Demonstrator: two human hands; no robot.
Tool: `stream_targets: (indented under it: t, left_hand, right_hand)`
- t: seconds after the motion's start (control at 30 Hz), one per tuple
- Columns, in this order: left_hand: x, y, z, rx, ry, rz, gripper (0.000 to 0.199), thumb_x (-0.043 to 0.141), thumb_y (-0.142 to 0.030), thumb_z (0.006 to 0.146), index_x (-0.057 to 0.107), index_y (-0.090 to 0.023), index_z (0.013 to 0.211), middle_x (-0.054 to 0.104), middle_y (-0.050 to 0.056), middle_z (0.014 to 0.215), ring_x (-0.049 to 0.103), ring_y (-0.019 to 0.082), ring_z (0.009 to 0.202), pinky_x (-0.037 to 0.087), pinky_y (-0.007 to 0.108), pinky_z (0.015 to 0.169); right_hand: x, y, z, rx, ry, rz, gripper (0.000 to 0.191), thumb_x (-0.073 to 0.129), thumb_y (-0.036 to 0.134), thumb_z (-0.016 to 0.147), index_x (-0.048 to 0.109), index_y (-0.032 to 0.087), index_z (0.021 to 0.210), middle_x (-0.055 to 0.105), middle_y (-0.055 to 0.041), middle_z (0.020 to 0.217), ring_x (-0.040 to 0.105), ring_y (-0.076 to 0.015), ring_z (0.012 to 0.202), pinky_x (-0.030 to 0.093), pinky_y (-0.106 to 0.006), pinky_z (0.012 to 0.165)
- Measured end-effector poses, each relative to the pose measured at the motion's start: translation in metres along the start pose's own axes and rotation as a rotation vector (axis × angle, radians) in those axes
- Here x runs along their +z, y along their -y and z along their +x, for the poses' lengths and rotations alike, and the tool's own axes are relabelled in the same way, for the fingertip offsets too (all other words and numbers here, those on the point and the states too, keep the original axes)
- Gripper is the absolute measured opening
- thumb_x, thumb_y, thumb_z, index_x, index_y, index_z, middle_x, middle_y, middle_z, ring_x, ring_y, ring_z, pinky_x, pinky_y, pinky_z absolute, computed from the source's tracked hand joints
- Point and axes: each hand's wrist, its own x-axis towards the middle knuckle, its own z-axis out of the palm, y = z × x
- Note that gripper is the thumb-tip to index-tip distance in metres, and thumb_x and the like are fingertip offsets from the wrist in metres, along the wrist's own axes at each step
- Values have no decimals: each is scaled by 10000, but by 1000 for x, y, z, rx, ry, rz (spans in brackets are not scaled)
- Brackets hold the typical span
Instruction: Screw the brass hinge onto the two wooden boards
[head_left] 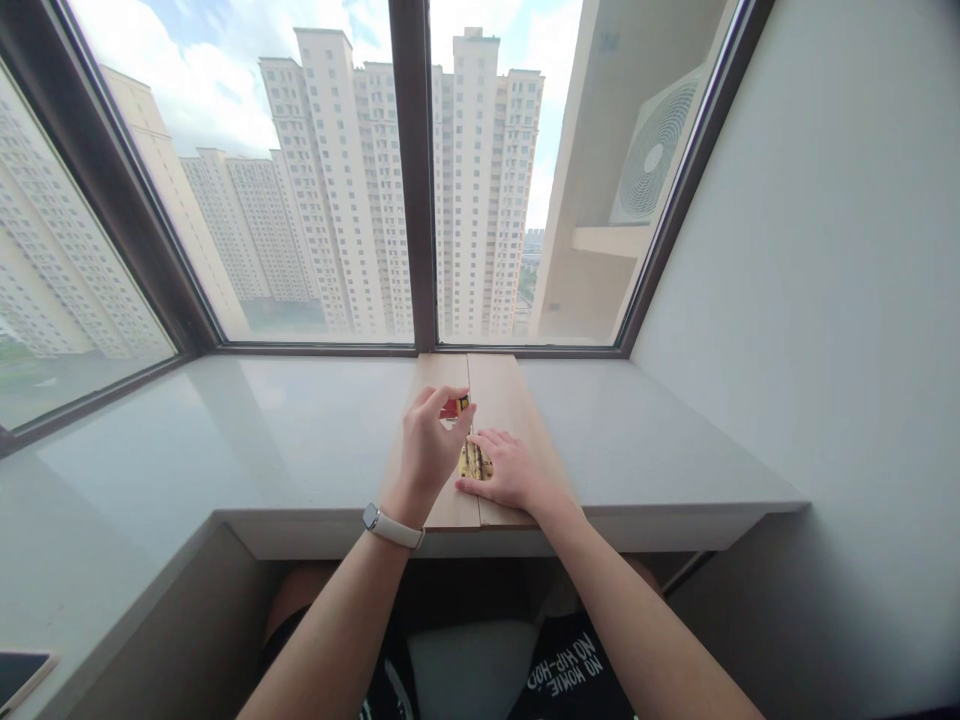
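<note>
My left hand (431,440) is closed in a pinch, raised over the wooden board (506,390). Between its thumb and fingers is a small red piece (450,408) with a yellow-and-dark end; its exact kind is too small to make out. Just below and to the right, my right hand (510,470) rests low at the board. Its thumb and index finger lie on either side of a flat yellow piece with dark markings (474,461), holding it against the wood. The fingers cover part of that piece.
The board spans a white counter (315,430) from the window frame (424,200) to the front edge. A white wall (817,250) rises on the right. A dark, flat object with a light rim (26,675) lies at the lower left.
</note>
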Motion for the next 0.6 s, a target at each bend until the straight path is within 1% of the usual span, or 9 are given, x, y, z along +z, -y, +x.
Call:
stream_targets:
  t: [0.2,0.4,0.6]
  left_hand:
    - [0,0,-2,3,-9,18,145,665,-253,933,703,-216,1068,644,51,960,685,162,823,629,308,761]
    - [1,0,-1,9,-24,24,147,658,-253,935,696,-218,1072,651,56,982,690,163,832,627,305,757]
    - [0,-2,0,-4,-5,35,144,658,-250,935,693,-217,1071,650,59,982,688,168,835,622,307,761]
  right_hand:
    - [2,-1,1,14,17,-3,975,588,849,745,509,225,1490,473,-134,1559,369,-344,1466,256,-508,1216]
    - [2,-2,2,16,19,-3,943,611,820,754,511,235,1487,467,-132,1562,365,-345,1467,244,-513,1219]
    - [1,-2,2,13,21,-7,959,587,843,752,513,226,1483,469,-136,1561,361,-341,1471,238,-507,1225]
